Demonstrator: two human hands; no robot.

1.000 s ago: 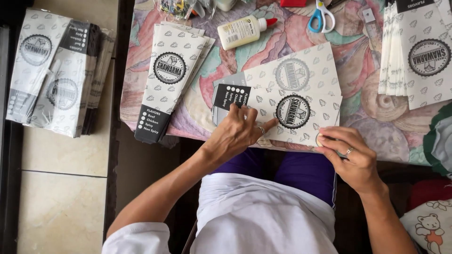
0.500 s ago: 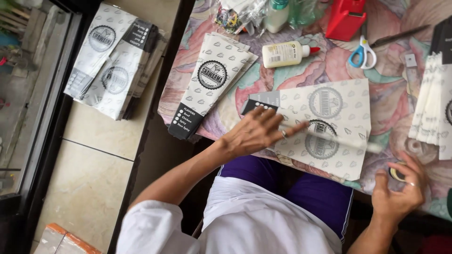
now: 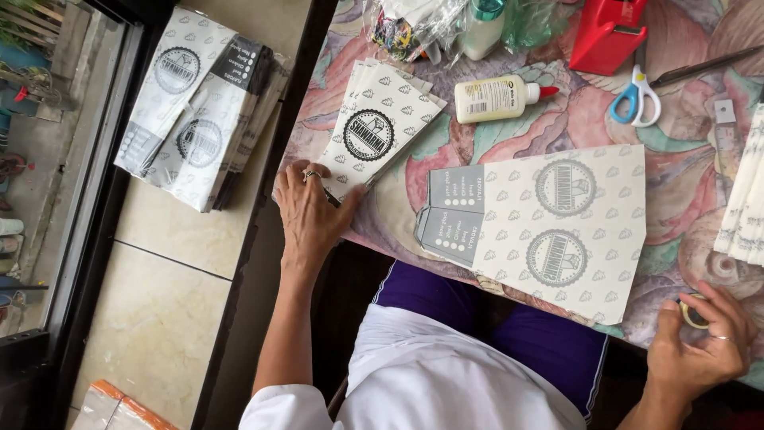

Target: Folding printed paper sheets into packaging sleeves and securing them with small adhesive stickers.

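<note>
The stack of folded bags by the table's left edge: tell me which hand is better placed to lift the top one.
Probably the left hand: it rests on the stack of folded bags. The right hand pinches a small ring at the opposite corner.

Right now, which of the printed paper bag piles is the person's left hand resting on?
The left hand rests on the small stack of folded bags at the table's left edge, beside the glue bottle, not the unfolded sheet or the floor pile.

Left hand point(image 3: 312, 209) flat, palm down; right hand point(image 3: 700, 344) curled.
</note>
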